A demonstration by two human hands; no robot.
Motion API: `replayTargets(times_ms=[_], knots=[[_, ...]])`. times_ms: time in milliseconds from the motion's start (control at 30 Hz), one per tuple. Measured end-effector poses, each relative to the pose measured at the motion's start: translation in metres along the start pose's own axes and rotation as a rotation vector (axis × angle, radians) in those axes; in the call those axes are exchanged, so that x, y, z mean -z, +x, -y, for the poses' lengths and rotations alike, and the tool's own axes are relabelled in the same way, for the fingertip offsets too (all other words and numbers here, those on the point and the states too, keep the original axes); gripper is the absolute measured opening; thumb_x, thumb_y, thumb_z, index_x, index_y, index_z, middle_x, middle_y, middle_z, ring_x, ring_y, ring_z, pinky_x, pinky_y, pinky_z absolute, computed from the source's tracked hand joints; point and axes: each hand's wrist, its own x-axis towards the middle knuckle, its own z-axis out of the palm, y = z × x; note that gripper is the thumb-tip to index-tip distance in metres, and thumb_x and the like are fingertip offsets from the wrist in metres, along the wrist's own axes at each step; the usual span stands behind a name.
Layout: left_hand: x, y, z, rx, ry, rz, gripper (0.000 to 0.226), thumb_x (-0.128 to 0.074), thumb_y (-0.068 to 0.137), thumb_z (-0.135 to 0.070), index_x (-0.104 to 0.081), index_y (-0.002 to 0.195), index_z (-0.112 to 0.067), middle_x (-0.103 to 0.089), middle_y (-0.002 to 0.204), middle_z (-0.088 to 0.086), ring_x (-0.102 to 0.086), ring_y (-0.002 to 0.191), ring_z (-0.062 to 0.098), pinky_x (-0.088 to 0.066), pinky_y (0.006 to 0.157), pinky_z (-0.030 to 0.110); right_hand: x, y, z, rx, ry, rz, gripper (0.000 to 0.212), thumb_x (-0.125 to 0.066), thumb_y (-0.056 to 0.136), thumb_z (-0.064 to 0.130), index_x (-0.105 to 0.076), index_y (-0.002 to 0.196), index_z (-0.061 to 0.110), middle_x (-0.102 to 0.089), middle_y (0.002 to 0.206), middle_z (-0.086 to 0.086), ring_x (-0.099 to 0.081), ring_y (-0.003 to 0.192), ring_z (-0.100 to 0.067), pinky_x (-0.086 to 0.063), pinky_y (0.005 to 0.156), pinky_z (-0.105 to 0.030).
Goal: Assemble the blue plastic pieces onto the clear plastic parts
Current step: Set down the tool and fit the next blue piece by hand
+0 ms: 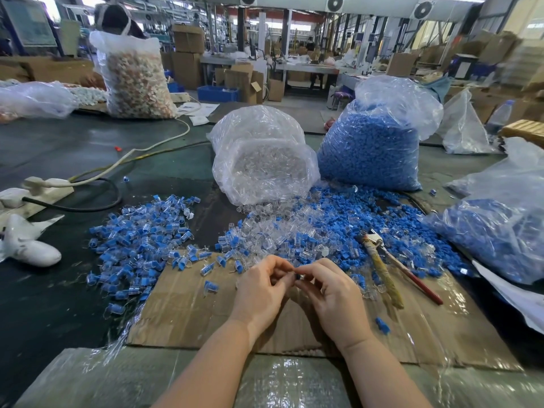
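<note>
Across the cardboard sheet (pixel 206 313) assembled pieces (pixel 138 242) are heaped, loose parts (pixel 338 225) remain, and one piece (pixel 298 276) is pinched between left hand (pixel 262 287) and right hand (pixel 332 293).

Glossy clear plastic bags (pixel 259 134); matt brown cardboard sheet (pixel 188 313).
</note>
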Motion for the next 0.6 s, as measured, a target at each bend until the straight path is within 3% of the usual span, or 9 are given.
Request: replayTargets(times_ms=[433,600], knots=[[0.0003,-0.0004,-0.0008,-0.016,0.021,-0.001,0.017,-0.063,0.086,-0.011,-0.06,0.083,-0.028,-0.066,0.078,-0.006,-0.061,0.071,0.0,-0.048,0.066,0.011,-0.0008,0.0007,-0.0001,0.015,-0.057,-0.005,0.012,-0.07,0.081,0.02,-0.07,0.092,0.018,-0.06,0.083,0.009,-0.058,0.073,-0.011,-0.052,0.064,-0.034],[-0.0005,0.0,-0.0002,0.002,-0.001,-0.015,0.016,-0.064,0.085,-0.01,-0.06,0.083,-0.025,-0.064,0.077,-0.003,-0.061,0.071,0.006,-0.05,0.066,0.014,-0.0008,-0.0002,0.0017,-0.012,-0.075,-0.036,0.017,-0.072,0.08,0.022,-0.069,0.095,0.016,-0.059,0.082,0.009,-0.056,0.072,-0.009,-0.051,0.065,-0.029]])
